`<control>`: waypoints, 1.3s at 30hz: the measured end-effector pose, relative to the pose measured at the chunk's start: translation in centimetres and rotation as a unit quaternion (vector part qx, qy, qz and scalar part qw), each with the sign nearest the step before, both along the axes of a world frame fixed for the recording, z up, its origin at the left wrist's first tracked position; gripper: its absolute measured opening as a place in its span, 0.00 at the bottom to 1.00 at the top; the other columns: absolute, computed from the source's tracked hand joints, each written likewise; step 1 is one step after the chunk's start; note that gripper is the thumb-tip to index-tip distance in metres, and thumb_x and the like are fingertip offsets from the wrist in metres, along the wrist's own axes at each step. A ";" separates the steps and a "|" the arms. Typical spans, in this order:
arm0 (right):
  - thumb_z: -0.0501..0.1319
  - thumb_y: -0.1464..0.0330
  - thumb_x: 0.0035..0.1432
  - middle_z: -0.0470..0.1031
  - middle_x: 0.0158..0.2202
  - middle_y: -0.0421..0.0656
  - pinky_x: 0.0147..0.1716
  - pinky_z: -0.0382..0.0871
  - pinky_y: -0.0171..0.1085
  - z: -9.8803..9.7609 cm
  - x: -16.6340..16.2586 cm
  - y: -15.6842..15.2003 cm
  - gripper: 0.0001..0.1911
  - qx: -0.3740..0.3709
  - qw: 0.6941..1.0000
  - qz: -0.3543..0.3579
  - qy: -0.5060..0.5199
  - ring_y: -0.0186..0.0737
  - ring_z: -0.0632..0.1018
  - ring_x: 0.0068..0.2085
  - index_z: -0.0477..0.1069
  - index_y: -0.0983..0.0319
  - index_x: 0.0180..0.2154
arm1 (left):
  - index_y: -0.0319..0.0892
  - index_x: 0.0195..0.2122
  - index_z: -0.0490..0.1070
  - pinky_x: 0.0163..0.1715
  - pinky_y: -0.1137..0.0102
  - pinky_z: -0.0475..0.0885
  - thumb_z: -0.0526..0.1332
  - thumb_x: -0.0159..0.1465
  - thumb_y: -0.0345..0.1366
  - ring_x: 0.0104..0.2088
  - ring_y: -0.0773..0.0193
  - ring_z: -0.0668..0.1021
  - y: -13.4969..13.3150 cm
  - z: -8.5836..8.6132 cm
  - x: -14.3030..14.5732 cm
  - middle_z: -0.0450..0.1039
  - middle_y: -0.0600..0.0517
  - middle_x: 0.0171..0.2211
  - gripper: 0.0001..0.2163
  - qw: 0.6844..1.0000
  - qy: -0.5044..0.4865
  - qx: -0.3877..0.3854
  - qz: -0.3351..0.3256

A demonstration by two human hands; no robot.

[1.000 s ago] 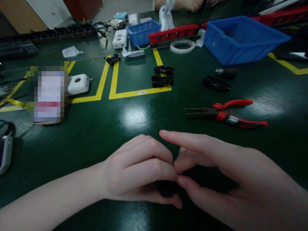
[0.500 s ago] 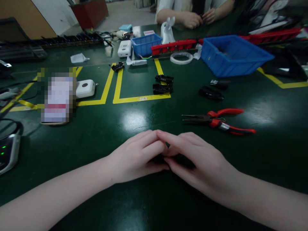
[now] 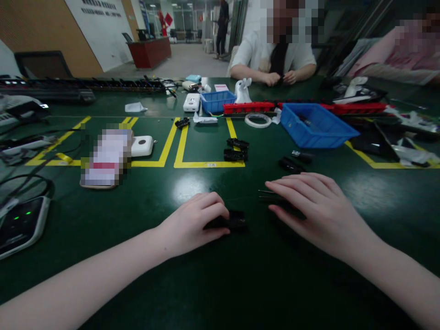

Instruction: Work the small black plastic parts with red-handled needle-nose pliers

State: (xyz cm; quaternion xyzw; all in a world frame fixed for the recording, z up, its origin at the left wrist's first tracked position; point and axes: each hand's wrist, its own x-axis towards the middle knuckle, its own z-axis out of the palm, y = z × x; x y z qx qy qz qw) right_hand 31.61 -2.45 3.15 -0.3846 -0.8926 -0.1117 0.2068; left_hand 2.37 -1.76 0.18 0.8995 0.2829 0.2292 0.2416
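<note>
In the head view my left hand is closed around a small black part, which sticks out past the fingertips to the right. My right hand is apart from it, thumb and fingers spread, with nothing seen between them. It hovers over or rests on the needle-nose pliers; only the thin jaw tips show, and the handles are hidden under the hand. Just beyond the right fingers lie two black pieces, one dark and one with a shiny end.
Yellow tape marks the green table. More black parts lie on it. Farther off are a blue bin, a tape roll and a red strip. A phone is at left. A person sits opposite.
My hands have separated: the right has moved right, over the pliers, and its fingers have parted. The black part now shows in my left hand. The view has tilted up.
</note>
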 end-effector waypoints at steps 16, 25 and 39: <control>0.60 0.53 0.63 0.77 0.40 0.50 0.24 0.75 0.40 -2.1 6.7 -0.4 0.20 0.044 0.994 -0.099 -0.013 0.50 0.81 0.34 0.73 0.59 0.49 | 0.41 0.40 0.71 0.46 0.61 0.74 0.64 0.67 0.32 0.45 0.59 0.75 0.8 0.8 -0.7 0.70 0.49 0.46 0.03 0.998 0.014 -0.038 0.046; 0.66 0.58 0.59 0.73 0.49 0.53 0.43 0.78 0.54 -0.3 2.8 -1.6 0.24 0.041 0.988 -0.129 0.070 0.58 0.79 0.47 0.68 0.57 0.54 | 0.42 0.42 0.72 0.47 0.59 0.73 0.64 0.66 0.30 0.45 0.58 0.75 1.0 0.2 -0.6 0.72 0.49 0.46 0.04 0.999 0.014 -0.011 0.037; 0.69 0.64 0.55 0.77 0.52 0.50 0.46 0.78 0.55 -0.8 -1.1 -3.6 0.30 0.046 0.992 -0.061 0.101 0.56 0.80 0.48 0.67 0.54 0.59 | 0.40 0.38 0.71 0.46 0.60 0.78 0.68 0.63 0.31 0.47 0.58 0.77 1.7 -0.7 -0.7 0.69 0.48 0.48 0.06 0.989 -0.086 -0.110 0.043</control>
